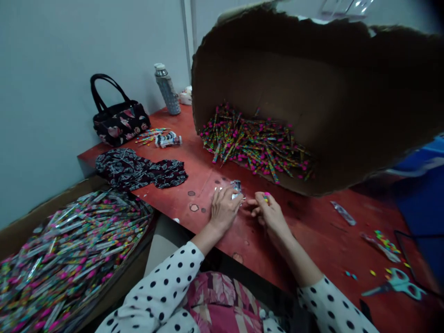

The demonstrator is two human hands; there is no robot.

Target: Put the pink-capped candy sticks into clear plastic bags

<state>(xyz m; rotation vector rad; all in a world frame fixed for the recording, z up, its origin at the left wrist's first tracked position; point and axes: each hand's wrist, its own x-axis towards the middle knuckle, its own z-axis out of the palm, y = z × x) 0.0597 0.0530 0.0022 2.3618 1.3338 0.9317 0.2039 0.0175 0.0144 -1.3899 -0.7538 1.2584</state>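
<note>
My left hand (223,209) rests on the red tabletop, its fingers closed on a small clear plastic wrapper (236,186) that shines under the fingertips. Just to the right, my right hand (270,215) is closed around a colourful pencil, whose pink and yellow end (266,196) shows above the fingers; the rest is hidden by the hand. Beyond both hands, a large cardboard box (312,106) lies on its side with its mouth towards me. A heap of similar pencils (253,143) with pink ends spills towards its lower edge.
At lower left stands a carton of wrapped pencils (76,249). A patterned cloth (138,169), a black floral handbag (121,122) and a flask (168,90) are on the left. Scissors (395,284), small coloured pieces (385,240) and a clear packet (343,213) lie right.
</note>
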